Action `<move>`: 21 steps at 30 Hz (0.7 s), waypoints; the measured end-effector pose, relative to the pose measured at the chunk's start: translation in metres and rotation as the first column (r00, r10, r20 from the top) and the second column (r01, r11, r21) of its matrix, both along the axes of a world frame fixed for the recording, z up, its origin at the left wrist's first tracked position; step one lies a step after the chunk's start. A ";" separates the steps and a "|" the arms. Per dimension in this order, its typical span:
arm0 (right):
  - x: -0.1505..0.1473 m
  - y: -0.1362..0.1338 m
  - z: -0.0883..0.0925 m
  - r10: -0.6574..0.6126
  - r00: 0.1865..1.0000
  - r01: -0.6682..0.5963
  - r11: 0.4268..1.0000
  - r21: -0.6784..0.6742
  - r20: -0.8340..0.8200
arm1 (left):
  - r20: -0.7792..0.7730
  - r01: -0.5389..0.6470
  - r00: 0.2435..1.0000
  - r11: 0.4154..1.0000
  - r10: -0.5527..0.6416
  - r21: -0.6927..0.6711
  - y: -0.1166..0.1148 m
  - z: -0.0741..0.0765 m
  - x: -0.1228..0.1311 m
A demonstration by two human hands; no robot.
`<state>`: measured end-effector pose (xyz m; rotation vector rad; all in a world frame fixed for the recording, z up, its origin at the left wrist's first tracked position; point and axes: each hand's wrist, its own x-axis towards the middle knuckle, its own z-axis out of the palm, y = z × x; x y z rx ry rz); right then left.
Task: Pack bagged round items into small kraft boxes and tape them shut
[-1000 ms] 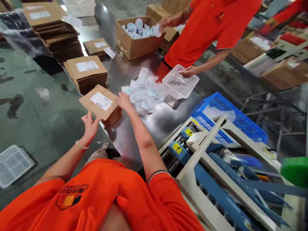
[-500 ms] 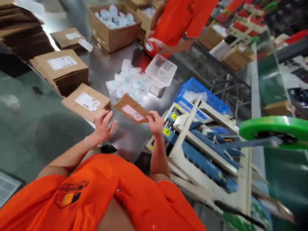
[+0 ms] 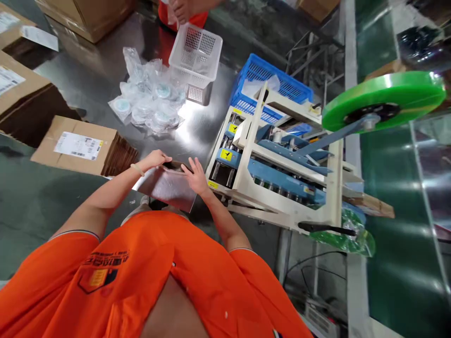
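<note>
Low over the near end of the metal table, a small cardboard box [image 3: 174, 167] is between my hands, its dark opening facing up. My left hand [image 3: 157, 159] pinches its left end. At the right end, my right hand [image 3: 196, 177] holds the box with its fingers somewhat spread. Left of my left hand lies a stack of flattened cardboard boxes [image 3: 79, 145], the top one bearing a white label. Beyond my hands is a pile of clear plastic bags [image 3: 151, 96] with round, pale blue-and-white items inside.
A white plastic basket [image 3: 195, 56] stands behind the bags, near a co-worker's hand [image 3: 183, 9]. To the right is a taping machine [image 3: 268, 164] with a green tape roll [image 3: 384, 101] and a blue crate [image 3: 275, 77]. More flat boxes [image 3: 24, 89] lie at left.
The flat labelled box in my right hand has been opened up and lowered towards me. My left hand has moved across and taken hold of it. The view has shifted right and down.
</note>
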<state>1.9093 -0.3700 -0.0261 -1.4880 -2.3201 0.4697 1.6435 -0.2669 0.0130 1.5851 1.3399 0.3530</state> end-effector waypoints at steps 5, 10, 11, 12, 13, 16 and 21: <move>-0.007 -0.013 -0.006 0.169 0.985 -0.172 0.983 -0.070 -0.047 | -0.178 0.231 0.963 0.963 -0.205 0.142 0.012 0.012 0.078; -0.003 0.026 0.007 0.020 0.910 -0.180 0.918 -0.352 -0.414 | -0.042 0.243 0.968 0.891 -0.246 0.384 0.020 0.016 0.105; -0.002 0.030 0.009 -0.035 0.888 -0.161 0.911 -0.379 -0.459 | -0.052 0.190 0.981 0.880 -0.186 0.435 0.019 0.015 0.097; -0.002 0.032 0.011 -0.081 0.869 -0.133 0.912 -0.389 -0.488 | -0.085 0.134 0.991 0.870 -0.107 0.474 0.016 0.014 0.086; -0.003 0.032 0.011 -0.117 0.856 -0.104 0.916 -0.388 -0.504 | -0.129 0.098 0.991 0.864 -0.039 0.494 0.012 0.012 0.072; -0.007 0.027 0.008 -0.160 0.841 -0.046 0.930 -0.364 -0.516 | -0.211 0.183 0.973 0.871 -0.094 0.455 -0.008 0.001 0.034; -0.005 0.026 0.007 -0.128 0.851 -0.062 0.938 -0.340 -0.509 | -0.192 0.447 0.894 0.773 -0.405 0.450 -0.027 -0.013 0.027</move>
